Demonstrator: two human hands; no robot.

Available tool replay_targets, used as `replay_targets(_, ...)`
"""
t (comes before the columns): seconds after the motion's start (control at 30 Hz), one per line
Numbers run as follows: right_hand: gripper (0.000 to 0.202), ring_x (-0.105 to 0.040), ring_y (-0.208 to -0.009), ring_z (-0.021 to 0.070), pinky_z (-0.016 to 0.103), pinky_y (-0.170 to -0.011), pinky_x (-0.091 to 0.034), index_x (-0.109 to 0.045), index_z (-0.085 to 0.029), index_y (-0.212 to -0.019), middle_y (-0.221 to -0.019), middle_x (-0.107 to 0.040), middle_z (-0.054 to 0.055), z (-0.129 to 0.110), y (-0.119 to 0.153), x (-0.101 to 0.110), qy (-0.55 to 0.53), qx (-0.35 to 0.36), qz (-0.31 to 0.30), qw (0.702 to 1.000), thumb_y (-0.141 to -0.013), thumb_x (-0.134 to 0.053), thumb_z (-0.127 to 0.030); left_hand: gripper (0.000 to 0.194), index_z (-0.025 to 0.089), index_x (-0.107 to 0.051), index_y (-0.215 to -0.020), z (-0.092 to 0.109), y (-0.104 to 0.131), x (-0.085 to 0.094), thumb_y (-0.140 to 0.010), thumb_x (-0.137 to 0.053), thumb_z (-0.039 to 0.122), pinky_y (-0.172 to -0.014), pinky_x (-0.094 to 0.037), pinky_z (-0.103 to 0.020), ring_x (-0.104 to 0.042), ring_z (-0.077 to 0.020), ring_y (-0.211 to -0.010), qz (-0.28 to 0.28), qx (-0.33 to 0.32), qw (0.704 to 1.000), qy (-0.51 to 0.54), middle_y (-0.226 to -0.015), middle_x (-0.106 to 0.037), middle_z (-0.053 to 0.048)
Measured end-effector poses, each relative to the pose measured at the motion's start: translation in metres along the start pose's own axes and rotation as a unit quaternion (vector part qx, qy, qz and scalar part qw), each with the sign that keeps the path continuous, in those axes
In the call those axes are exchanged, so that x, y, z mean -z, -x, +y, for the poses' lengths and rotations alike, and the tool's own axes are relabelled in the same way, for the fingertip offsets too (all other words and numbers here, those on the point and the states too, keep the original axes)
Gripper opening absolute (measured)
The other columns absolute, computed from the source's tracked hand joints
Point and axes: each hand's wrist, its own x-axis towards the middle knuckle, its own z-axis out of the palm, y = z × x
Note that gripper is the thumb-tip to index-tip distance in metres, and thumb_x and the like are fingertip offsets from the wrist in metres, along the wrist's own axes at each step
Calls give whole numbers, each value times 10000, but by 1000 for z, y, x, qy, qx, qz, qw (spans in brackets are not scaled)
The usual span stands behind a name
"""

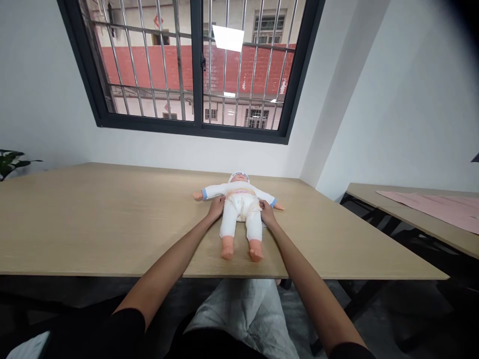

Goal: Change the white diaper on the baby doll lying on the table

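A baby doll [244,204] in a white outfit with blue cuffs lies on its back on the wooden table [112,214], its arms spread and its bare feet toward the near edge. It wears a white cap [239,176] with blue markings. My left hand [216,207] is at the doll's hip on the left side, its fingertips partly hidden against the clothing. At the other hip, my right hand [266,211] touches the edge of the white and peach cloth around the waist. Whether either hand grips the cloth is too small to tell.
A second table [411,212] at the right holds a pink cloth [441,207]. Dark green leaves [13,162] show at the far left. Behind the table are a white wall and a barred window [198,65].
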Motion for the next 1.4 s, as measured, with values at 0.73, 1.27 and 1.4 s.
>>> replay_targets(0.73,158,-567,-808,241,407,-807,-434,-577,-174,-738,-831,-654,67,-20,9,2,22,0,15,1000,-628,-550,-283,208,158,-541,-655,1,5,1,-749,-474,331,-766,-428,-331,-557,-222,-800,3,-8,1000,-11,-792,-654,-83)
replay_targets(1.27,416,-509,-1137,219,364,-1003,-351,-636,-187,-1068,-1210,-582,54,-48,3,11,-77,13,34,996,-784,-468,-440,224,175,-536,-739,38,-3,8,-830,-421,344,-783,-426,-269,-552,-162,-806,104,-63,992,-13,-794,-607,-35)
replay_targets(1.4,487,-378,-1277,195,365,-1102,-224,-559,-224,-1212,-1346,-462,16,-59,10,4,-86,56,-40,994,-807,-492,-487,342,178,-572,-1093,46,2,-1,-839,-448,370,-1021,-323,-311,-468,-192,-1167,-19,-128,991,-32,-1231,-550,-77)
